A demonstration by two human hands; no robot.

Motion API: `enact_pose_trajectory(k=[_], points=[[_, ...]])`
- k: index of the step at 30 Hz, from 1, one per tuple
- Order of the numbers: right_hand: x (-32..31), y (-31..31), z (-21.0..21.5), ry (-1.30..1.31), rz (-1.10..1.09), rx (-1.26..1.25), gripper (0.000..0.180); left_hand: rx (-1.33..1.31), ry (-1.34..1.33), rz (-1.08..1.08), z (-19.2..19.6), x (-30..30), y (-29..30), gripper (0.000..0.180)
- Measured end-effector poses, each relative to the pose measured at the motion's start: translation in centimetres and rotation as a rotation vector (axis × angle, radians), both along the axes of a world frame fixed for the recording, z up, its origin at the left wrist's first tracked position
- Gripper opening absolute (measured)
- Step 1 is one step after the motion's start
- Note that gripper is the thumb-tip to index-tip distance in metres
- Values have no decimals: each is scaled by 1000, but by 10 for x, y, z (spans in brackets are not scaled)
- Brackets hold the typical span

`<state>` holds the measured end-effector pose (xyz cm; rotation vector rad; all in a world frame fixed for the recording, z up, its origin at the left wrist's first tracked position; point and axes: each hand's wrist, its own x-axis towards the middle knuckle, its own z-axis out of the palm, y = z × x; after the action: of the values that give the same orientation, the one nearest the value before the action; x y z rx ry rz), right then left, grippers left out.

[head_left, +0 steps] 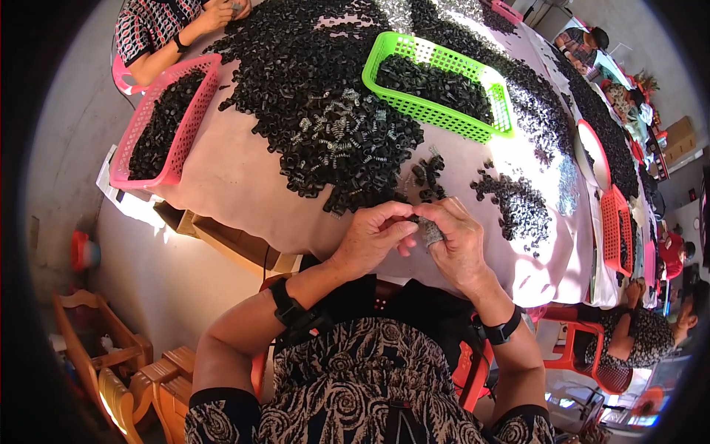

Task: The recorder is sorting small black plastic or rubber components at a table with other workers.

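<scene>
My left hand [373, 238] and my right hand [460, 240] meet at the near edge of the table, thumbs and fingers pinched together. A small dark piece seems to sit between the fingertips, mostly hidden. Grey wrapping [430, 232] covers a digit of my right hand. Just beyond the hands spreads a big heap of small black plastic parts [296, 96], with small metal coil springs [342, 132] scattered on top. A little cluster of black parts [427, 176] lies right above my fingers, and another small pile [521, 206] is off to the right.
A green basket [442, 113] of black parts stands beyond the heap, and a pink basket [118, 176] sits at the left edge. Farther right are a red basket [616, 235] and a round tray [594, 159]. Another person's hand [218, 15] works at the far left.
</scene>
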<state>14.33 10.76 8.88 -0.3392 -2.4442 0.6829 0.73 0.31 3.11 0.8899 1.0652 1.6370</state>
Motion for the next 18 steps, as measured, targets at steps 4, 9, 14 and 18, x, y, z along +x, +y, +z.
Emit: enact_pose_trajectory(k=[4,9,14,18], points=[[0,-5,2,2,-7,57,45,-8,-18,8,-1,1,0,17],[1,-3,2,-31,10,204,51,-14,7,10,-1,2,-1,18],[3,3,-3,11,14,111,46,-21,16,-2,2,1,0,18],[9,10,-3,71,-42,-44,38,-29,3,-2,-1,1,1,18]])
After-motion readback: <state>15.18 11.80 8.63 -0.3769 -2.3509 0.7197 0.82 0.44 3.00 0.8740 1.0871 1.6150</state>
